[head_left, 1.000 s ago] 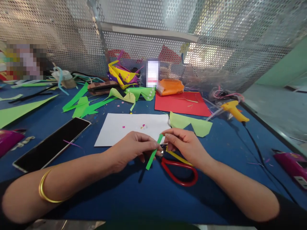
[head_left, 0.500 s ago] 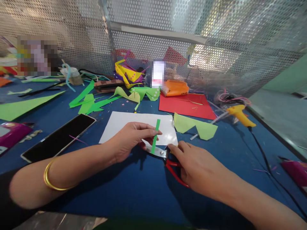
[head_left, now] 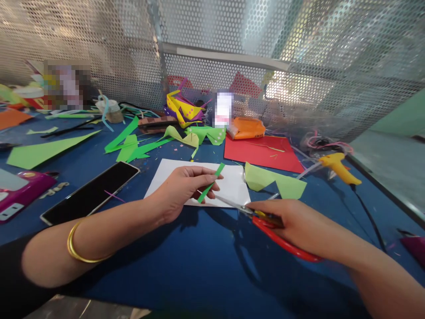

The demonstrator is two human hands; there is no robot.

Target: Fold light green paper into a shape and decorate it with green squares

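Between the thumb and fingers of my left hand (head_left: 189,188) is a narrow green paper strip (head_left: 211,183), tilted with its top to the right. A white sheet (head_left: 229,184) lies on the table behind and partly under that hand. My right hand (head_left: 295,219) is closed around the red-handled scissors (head_left: 282,241). Their blades point left toward the strip, the tips just right of my left fingers and apart from the paper. A light green cut-out (head_left: 275,180) with a notched lower edge lies beyond my right hand.
A phone (head_left: 91,192) and a purple device (head_left: 25,190) lie at left. A yellow glue gun (head_left: 340,168) with its black cord sits at right. Red paper (head_left: 262,153), an orange object (head_left: 247,127) and green scraps (head_left: 146,148) lie farther back, before a perforated metal screen (head_left: 219,26).
The scissors have moved right, away from the strip, and turned more edge-on with my right hand. The green strip in my left hand has tilted further to the right.
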